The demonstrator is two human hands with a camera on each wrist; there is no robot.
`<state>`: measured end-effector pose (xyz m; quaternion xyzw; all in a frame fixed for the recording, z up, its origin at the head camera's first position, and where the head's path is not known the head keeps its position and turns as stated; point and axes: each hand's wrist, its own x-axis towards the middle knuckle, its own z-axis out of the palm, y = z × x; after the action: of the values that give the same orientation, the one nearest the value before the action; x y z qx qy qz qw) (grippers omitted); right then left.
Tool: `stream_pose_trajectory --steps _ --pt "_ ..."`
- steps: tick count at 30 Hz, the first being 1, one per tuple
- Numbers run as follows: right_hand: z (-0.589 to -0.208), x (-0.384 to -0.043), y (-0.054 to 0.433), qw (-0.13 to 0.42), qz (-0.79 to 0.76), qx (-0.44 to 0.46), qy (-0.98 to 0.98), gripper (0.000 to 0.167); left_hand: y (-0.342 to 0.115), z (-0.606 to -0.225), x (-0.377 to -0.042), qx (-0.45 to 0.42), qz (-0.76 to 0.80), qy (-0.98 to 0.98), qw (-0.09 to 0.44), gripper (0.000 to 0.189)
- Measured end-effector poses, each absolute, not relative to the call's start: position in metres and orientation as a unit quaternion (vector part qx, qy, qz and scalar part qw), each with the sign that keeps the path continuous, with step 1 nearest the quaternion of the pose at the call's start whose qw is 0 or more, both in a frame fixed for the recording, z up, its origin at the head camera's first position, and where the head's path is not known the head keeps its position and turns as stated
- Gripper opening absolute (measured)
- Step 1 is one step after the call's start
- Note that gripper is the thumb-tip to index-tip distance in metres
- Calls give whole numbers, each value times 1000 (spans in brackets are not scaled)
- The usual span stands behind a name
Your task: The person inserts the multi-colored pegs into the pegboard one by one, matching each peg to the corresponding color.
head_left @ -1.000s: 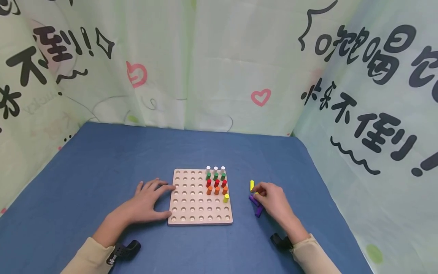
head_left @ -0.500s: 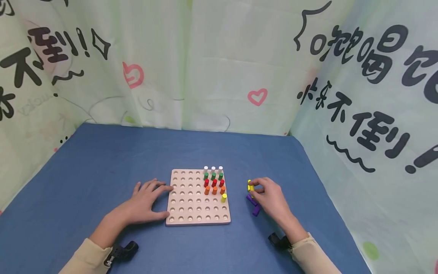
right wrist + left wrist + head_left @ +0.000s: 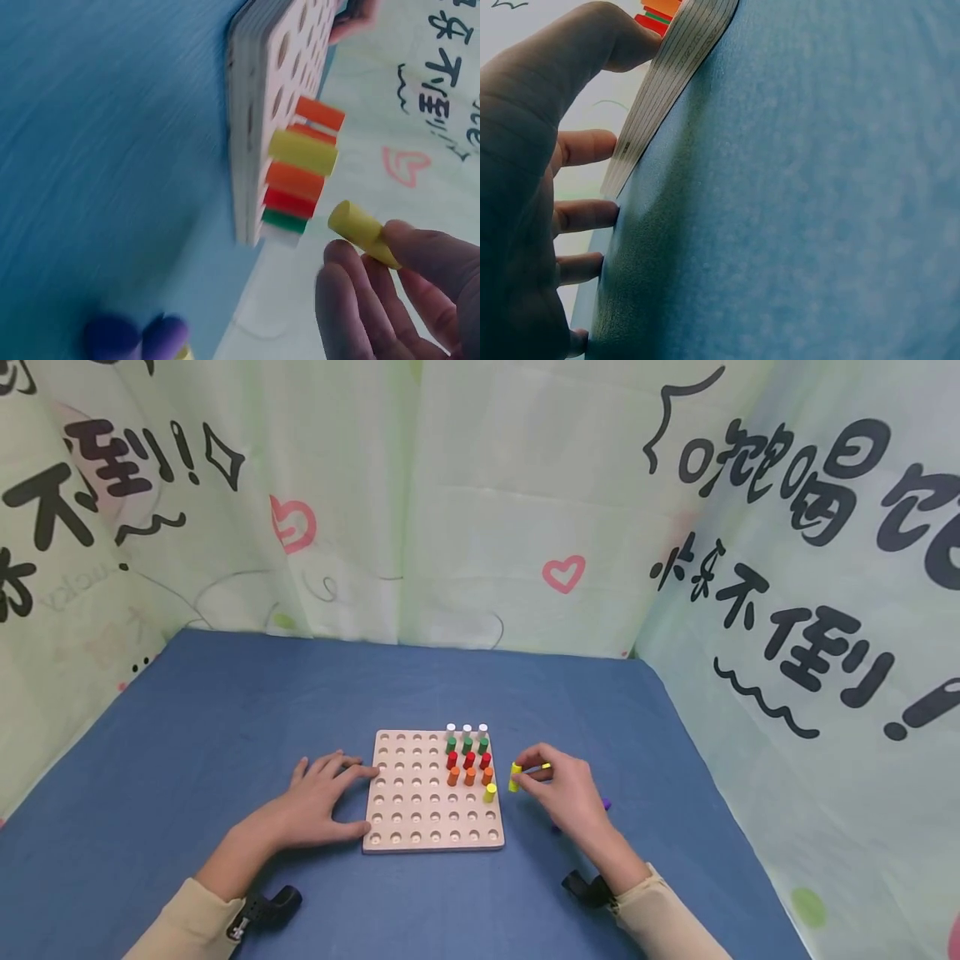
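Observation:
A pale wooden pegboard (image 3: 420,837) with rows of round holes lies on the blue cloth. White, green, red and orange pegs (image 3: 469,778) stand upright in its far right part, with one yellow peg (image 3: 490,792) in front of them. My left hand (image 3: 318,806) rests at the board's left edge, thumb and index fingertip against its side (image 3: 641,127). Just right of the board, my right hand (image 3: 562,789) pinches another yellow peg (image 3: 364,231) between thumb and fingers. It is held above the cloth, near the standing yellow peg.
Purple pegs (image 3: 135,337) lie on the cloth (image 3: 315,693) to the right, mostly hidden behind the right hand in the head view. Part of a further yellow peg (image 3: 546,766) shows behind that hand. A printed curtain (image 3: 465,527) encloses the table's back and sides.
My right hand has picked up a yellow peg from the loose pegs and carried it left to beside the board. My left hand stays at the board's edge.

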<state>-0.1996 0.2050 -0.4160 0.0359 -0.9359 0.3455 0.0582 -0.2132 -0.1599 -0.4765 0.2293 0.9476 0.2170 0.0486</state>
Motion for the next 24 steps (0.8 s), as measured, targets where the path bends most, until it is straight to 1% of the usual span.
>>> stream_pose_trajectory --steps 7,16,20,24 --pt "-416 -200 186 67 330 62 -939 13 -160 -477 -215 231 213 948 52 75" --pt "-427 -200 171 41 297 108 -948 13 -158 -476 -214 227 217 948 58 76" --pt "-430 -201 169 28 288 113 -950 12 -158 -476 -214 224 216 949 57 76" --pt "-432 -202 168 29 288 114 -951 13 -158 -477 -214 224 215 949 53 75"
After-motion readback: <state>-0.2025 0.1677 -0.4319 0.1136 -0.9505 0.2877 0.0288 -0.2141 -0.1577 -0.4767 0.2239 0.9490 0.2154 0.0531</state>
